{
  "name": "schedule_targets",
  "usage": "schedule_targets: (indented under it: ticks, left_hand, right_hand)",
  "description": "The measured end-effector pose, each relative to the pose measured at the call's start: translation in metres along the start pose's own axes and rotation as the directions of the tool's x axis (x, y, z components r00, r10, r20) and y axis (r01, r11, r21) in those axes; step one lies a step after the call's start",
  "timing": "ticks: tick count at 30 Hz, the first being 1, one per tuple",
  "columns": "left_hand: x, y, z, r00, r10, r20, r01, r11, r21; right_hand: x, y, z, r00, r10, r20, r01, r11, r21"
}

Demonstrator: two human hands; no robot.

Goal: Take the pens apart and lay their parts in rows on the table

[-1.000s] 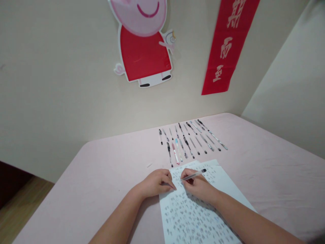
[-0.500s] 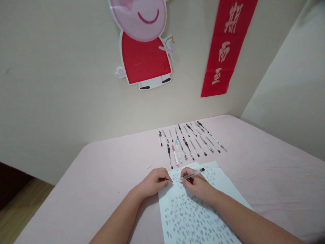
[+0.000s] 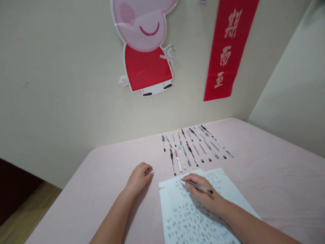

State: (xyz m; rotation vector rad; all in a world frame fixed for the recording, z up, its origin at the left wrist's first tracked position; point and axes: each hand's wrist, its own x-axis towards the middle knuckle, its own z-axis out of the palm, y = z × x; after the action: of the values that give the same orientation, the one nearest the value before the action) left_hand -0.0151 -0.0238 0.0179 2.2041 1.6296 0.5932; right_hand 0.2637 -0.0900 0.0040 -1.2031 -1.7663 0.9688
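My right hand (image 3: 203, 195) grips a clear pen (image 3: 199, 186) with a black end. The pen lies low across the top of a white sheet (image 3: 185, 220) covered in handwriting, its tip pointing left near the sheet's upper edge. My left hand (image 3: 138, 176) rests on the pink tablecloth (image 3: 101, 176) to the left of the sheet. Its fingers are curled, with the tips pinching a small white piece (image 3: 151, 171).
Several pens (image 3: 193, 147) lie in rows on the cloth just beyond the sheet. A cartoon pig cutout (image 3: 147, 51) and a red banner (image 3: 227, 51) hang on the wall behind. The table's left edge drops to a wooden floor (image 3: 22, 220).
My left hand has left the sheet's top corner and moved left onto the small white piece. The pen in my right hand has swung down flatter, its black end now pointing right.
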Motion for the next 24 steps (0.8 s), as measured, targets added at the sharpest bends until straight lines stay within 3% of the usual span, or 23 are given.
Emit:
schedule_targets:
  ticks: [6,13,21,24]
  left_hand:
    - [-0.002,0.012,0.001,0.999,0.039,0.033,-0.040,0.998,0.049]
    - [-0.006,0.037,0.009,0.975,0.222,0.012,-0.217,0.963,-0.158]
    - [-0.012,0.062,0.020,0.951,0.303,0.055,-0.281,0.926,-0.252]
    - [-0.013,0.064,0.022,0.951,0.305,0.061,-0.278,0.922,-0.268]
  right_hand:
    - [-0.002,-0.004,-0.004,0.999,-0.048,0.027,0.043,0.988,0.146]
    - [0.003,-0.011,-0.005,0.990,0.134,-0.045,-0.121,0.969,0.217]
    - [-0.001,-0.013,-0.008,0.998,-0.056,-0.008,0.056,0.973,0.225]
    - [-0.002,-0.015,-0.008,0.998,-0.066,0.001,0.064,0.972,0.224]
